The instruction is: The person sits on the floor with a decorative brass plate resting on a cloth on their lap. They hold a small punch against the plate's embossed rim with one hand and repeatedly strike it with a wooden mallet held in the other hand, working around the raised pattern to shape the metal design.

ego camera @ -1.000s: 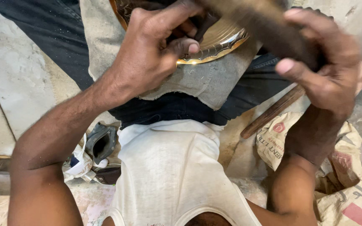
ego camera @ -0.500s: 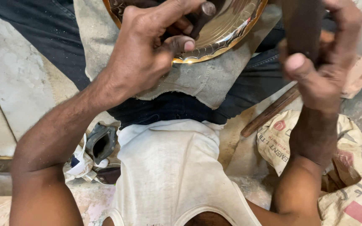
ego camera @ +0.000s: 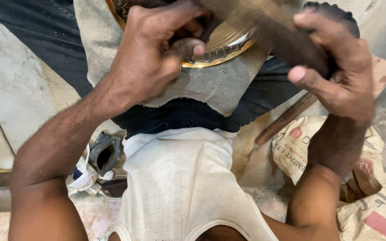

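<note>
The left hand (ego camera: 153, 62) pinches the rim of a shiny round brass plate (ego camera: 222, 44), steadying it on grey cloth (ego camera: 211, 87) over the lap. The right hand (ego camera: 336, 85) clenches a blurred wooden mallet (ego camera: 278, 31) over it.

Open floor (ego camera: 14, 85) far left | crowded below: grey part (ego camera: 105, 152), rags (ego camera: 82, 176) | right blocked: stick (ego camera: 287, 118), sack (ego camera: 371, 187) | centre filled: plate (ego camera: 222, 44), cloth (ego camera: 211, 87)
</note>
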